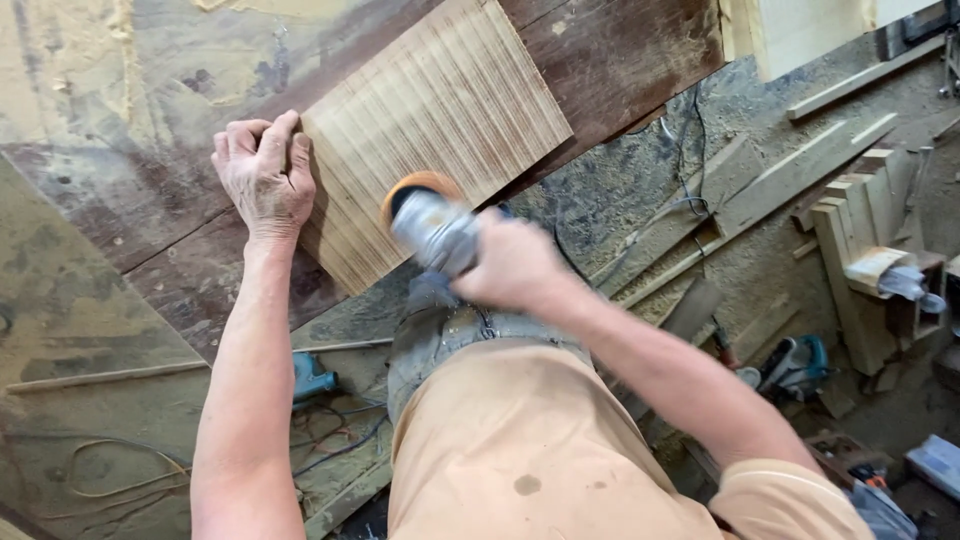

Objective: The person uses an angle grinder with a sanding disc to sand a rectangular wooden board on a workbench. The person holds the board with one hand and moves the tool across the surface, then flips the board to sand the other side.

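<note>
A square wooden panel (430, 130) with fine ribbed grain lies tilted on a dark worn workbench (620, 50). My left hand (262, 175) presses flat on the panel's left corner, fingers together. My right hand (510, 265) grips a grey handheld sander (430, 228) with an orange disc, blurred by motion, resting on the panel's near edge.
Sawdust covers the floor. Offcut wooden slats (800, 170) and stacked wood pieces (860, 230) lie at the right. A teal power tool (800, 365) sits lower right, another teal tool (310, 378) with cables lies below the bench. A pale board (800, 30) stands at the top right.
</note>
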